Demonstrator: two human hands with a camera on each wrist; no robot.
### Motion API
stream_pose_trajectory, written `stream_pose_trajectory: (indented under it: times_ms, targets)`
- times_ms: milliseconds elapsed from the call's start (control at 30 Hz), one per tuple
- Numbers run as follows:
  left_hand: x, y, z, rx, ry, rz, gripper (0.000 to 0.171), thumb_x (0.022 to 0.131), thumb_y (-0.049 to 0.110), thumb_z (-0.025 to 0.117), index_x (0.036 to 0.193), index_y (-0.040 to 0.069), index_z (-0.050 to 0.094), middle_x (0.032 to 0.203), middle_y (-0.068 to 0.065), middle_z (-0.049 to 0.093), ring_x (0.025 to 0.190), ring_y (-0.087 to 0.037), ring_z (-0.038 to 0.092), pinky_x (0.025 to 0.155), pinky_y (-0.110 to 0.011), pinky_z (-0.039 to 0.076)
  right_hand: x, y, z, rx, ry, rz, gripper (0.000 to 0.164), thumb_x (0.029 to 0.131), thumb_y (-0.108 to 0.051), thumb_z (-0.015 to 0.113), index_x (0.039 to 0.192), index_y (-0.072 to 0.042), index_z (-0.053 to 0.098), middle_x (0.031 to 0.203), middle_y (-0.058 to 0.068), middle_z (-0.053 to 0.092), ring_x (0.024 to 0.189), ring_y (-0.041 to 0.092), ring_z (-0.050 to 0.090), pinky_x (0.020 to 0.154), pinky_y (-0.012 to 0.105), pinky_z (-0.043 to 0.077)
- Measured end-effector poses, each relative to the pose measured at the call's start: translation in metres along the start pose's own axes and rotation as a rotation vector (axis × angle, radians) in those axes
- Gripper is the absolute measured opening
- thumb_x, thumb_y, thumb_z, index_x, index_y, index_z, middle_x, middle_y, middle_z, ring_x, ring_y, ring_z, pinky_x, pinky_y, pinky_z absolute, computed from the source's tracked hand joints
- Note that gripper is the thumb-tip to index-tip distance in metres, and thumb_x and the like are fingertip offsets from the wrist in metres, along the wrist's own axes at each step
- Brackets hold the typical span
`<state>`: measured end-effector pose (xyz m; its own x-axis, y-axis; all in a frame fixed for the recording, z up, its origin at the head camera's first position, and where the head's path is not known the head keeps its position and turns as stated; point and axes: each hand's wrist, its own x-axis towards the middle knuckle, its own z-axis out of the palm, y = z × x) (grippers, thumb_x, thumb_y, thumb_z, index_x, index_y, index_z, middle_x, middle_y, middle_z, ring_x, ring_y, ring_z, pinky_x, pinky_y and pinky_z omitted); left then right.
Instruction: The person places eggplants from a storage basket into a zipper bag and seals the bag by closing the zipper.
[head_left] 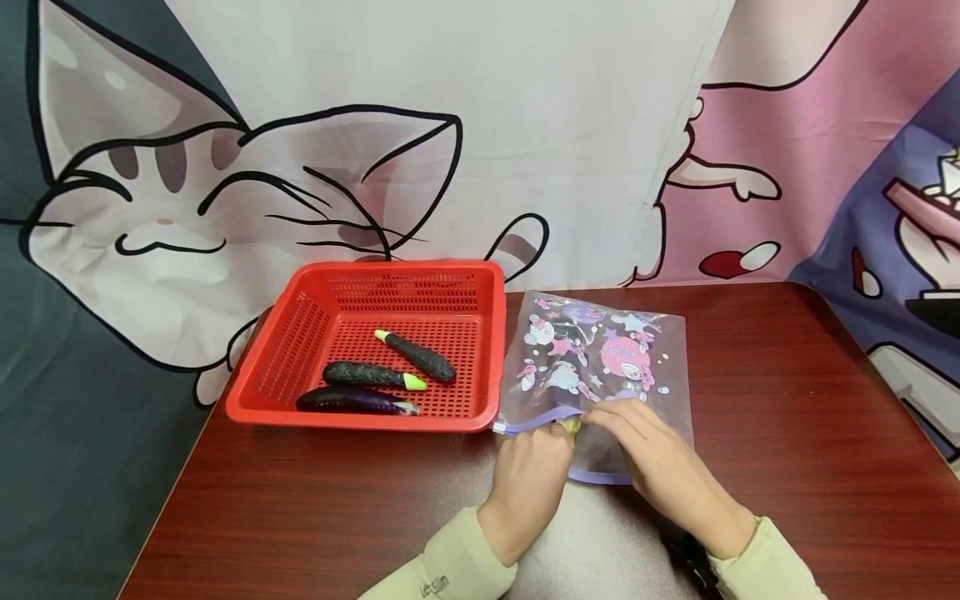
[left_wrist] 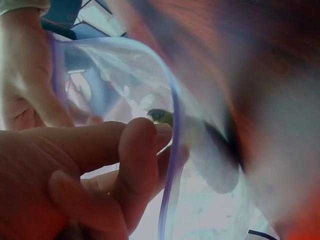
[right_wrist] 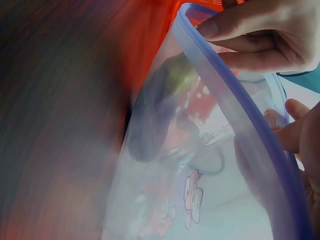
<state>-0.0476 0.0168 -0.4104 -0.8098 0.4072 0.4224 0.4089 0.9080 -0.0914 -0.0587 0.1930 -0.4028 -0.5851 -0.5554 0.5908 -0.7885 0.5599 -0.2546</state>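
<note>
A clear zip bag with cartoon prints and a purple zip edge lies on the table, its mouth toward me. My left hand is at the bag's mouth and pinches the yellow-green end of a dark, long vegetable. In the right wrist view, the dark body of that vegetable shows blurred through the film, inside the bag. My right hand holds the bag's purple edge and keeps the mouth apart. Its fingertips sit by the far edge of the opening.
Left of the bag stands a red plastic basket, touching or overlapping its side. It holds an eggplant and two dark, rough vegetables with green ends. Behind the brown table hangs a printed cartoon cloth.
</note>
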Motion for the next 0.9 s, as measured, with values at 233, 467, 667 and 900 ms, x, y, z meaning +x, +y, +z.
stream_pose_trajectory:
  times_ms: [233,467,667,900]
  targets:
    - [-0.003,-0.007,-0.011,-0.014,-0.007,-0.008,0.013,0.073,0.015,0.067,0.066,0.018,0.057,0.052,0.004,0.056,0.042,-0.015,0.054,0.035,-0.030,0.034,0.000,0.000,-0.002,-0.008,-0.004,0.009,0.043,0.097,-0.014,0.022,0.116,-0.005,0.059,0.113,0.002,0.056,0.105,0.017,0.050,0.098,0.017,0.028]
    - [-0.008,-0.018,-0.029,-0.065,0.008,-0.060,0.024,0.072,0.023,0.070,0.058,0.019,0.051,0.044,0.005,0.047,0.038,-0.018,0.049,0.033,-0.029,0.023,0.000,0.001,-0.002,-0.006,0.004,0.009,0.042,0.096,-0.013,0.023,0.117,-0.004,0.059,0.112,0.002,0.056,0.105,0.018,0.050,0.098,0.018,0.028]
    - [-0.006,-0.034,-0.048,-0.124,-0.086,-0.096,0.023,0.074,0.033,0.072,0.064,0.018,0.058,0.051,0.003,0.054,0.043,-0.022,0.053,0.035,-0.031,0.026,0.000,0.002,-0.003,-0.014,0.004,0.012,0.042,0.095,-0.013,0.023,0.115,-0.005,0.059,0.111,0.002,0.056,0.104,0.017,0.051,0.098,0.018,0.028]
    - [0.001,-0.063,-0.062,-0.205,-0.099,-0.158,0.014,0.079,0.030,0.070,0.073,0.018,0.066,0.055,0.005,0.057,0.041,-0.017,0.049,0.035,-0.025,0.024,0.000,0.002,-0.003,-0.005,0.014,0.008,0.042,0.093,-0.010,0.024,0.114,-0.003,0.060,0.110,0.002,0.057,0.103,0.018,0.051,0.098,0.018,0.028]
